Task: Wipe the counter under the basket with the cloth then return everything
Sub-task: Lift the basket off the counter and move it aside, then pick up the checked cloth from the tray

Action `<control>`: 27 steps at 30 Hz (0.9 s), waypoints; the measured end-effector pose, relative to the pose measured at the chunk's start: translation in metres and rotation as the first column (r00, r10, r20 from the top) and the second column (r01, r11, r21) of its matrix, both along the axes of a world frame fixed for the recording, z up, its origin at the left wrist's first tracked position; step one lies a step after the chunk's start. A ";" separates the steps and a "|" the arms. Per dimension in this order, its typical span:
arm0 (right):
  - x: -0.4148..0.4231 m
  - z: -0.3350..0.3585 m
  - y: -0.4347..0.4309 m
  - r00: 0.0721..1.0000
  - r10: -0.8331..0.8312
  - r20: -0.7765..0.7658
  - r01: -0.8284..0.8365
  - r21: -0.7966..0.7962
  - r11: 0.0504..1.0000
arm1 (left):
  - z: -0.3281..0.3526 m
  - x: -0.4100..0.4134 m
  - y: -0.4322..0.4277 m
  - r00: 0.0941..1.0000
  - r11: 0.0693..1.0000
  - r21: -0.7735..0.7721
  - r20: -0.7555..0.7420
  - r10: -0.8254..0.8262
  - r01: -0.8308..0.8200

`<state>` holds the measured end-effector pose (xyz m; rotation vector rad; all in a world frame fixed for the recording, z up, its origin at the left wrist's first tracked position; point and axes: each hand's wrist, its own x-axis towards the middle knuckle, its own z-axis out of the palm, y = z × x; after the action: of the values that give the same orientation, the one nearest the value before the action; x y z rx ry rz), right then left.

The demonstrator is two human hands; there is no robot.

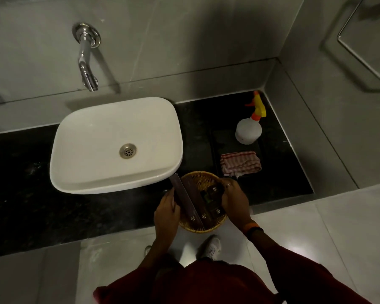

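Observation:
A round woven basket (199, 181) holding dark toiletry boxes and small bottles is at the front edge of the black counter (20, 194), just right of the sink. My left hand (167, 212) grips its left rim and my right hand (234, 199) grips its right rim. Part of the basket hangs over the counter's edge. A red-and-white checked cloth (240, 162) lies folded on a dark tray (224, 139) behind the basket, apart from both hands.
A white vessel sink (92, 150) stands left of the basket under a chrome wall tap (86, 58). A white spray bottle (249, 128) with a yellow-orange trigger stands on the tray near the back right corner. Grey walls close the right side and back.

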<state>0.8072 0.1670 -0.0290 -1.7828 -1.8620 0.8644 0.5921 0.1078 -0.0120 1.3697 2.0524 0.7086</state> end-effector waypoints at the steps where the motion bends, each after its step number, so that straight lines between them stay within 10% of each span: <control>1: 0.002 0.000 0.002 1.000 -0.001 0.000 0.001 0.006 1.000 | 0.000 0.002 0.002 1.000 1.000 -0.005 0.009 0.011 -0.011; 11: 0.043 0.012 0.062 0.970 -0.228 0.085 0.223 0.063 0.973 | 0.020 0.051 0.038 0.916 0.983 0.182 -0.394 0.069 0.004; 18: 0.062 0.016 0.104 0.930 -0.108 0.351 0.121 -0.015 0.993 | 0.026 0.117 0.126 0.889 0.886 0.132 -0.186 -0.418 0.445; 23: 0.067 0.010 0.113 0.859 -0.076 0.506 0.186 -0.169 0.968 | 0.007 0.141 0.176 0.894 0.924 -0.160 0.357 -0.273 0.346; 27: 0.067 0.010 0.126 0.907 -0.145 0.395 0.257 -0.248 0.934 | -0.012 0.147 0.194 0.908 0.897 -0.251 0.312 -0.281 0.364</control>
<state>0.8739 0.2928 -0.0194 -2.4252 -1.7848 0.8009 0.7396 0.3015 -0.0238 1.3117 1.5873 0.3861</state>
